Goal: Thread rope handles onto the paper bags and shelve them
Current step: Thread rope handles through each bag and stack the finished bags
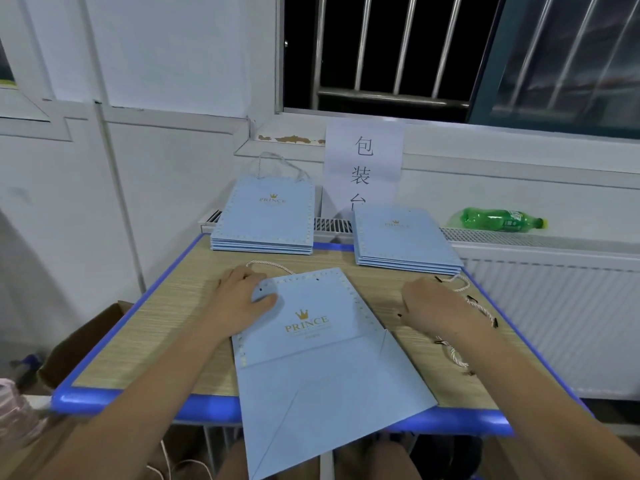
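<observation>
Head view: left hand [239,299] grips flat light-blue paper bag [311,341]'s top corner; right hand [429,306] curls over white twisted rope handles [479,308], grip unclear.

Bag [311,341] on table [145,327] front, two stacks [263,220] behind

white wall [156,64], dark barred window [381,50]
</observation>
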Tool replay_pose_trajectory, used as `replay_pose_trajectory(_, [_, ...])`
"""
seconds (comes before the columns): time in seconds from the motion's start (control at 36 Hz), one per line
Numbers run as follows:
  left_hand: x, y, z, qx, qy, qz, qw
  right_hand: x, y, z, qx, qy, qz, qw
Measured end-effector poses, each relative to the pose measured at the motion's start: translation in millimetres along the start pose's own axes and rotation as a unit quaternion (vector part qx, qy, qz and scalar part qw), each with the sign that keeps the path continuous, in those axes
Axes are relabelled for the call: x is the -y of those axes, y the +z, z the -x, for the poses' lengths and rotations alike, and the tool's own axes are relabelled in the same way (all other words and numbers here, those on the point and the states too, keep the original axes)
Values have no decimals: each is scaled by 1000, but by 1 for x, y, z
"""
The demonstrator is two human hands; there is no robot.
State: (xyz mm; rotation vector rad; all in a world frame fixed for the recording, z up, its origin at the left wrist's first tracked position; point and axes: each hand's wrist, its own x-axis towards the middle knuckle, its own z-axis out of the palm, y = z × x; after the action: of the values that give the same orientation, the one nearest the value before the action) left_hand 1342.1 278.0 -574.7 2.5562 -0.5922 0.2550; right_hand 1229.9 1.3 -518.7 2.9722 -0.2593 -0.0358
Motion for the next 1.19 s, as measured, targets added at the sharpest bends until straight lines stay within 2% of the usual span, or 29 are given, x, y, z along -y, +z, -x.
replay_pose_trajectory(0.08, [0,-3,1,-3,-22,21,1000,8,7,-1,-55,11,76,995])
replay_pose_trajectory(0.14, [1,-7,1,-8,-40,24,999,10,7,-1,-59,23,91,994])
replay_pose_trajectory(0.22, [9,-14,5,-5,-47,37,998,6,-5,-5,-98,64,-26,993])
replay_pose_trajectory(0.28, [17,-18,5,21,-43,57,997,-3,-24,-12,-163,92,-131,974])
replay_pose_trajectory(0.39, [31,-22,4,66,-24,105,992,-24,-78,-23,-303,93,-270,909])
replay_pose_trajectory(0.5, [29,-22,8,46,-2,133,990,-33,-140,-19,-471,47,-330,817])
replay_pose_trajectory(0.58, [24,-20,9,23,24,120,992,-20,-172,-12,-527,-23,-428,734])
replay_pose_trajectory(0.64, [21,-20,9,15,33,100,994,-4,-181,-14,-527,-64,-469,706])
replay_pose_trajectory(0.72, [16,-17,10,-10,51,51,997,29,-174,-22,-486,-118,-488,715])
replay_pose_trajectory(0.81, [14,-12,10,-32,54,12,998,65,-139,-35,-392,-146,-498,760])
replay_pose_trajectory(1.0, [12,-4,9,-33,15,64,997,130,-27,-51,-159,-167,-489,841])
replay_pose_trajectory(1.08, [12,-4,9,-30,-3,97,995,143,1,-50,-134,-171,-479,850])
replay_pose_trajectory(1.19, [7,-6,9,-13,-13,105,994,150,16,-49,-149,-161,-476,852])
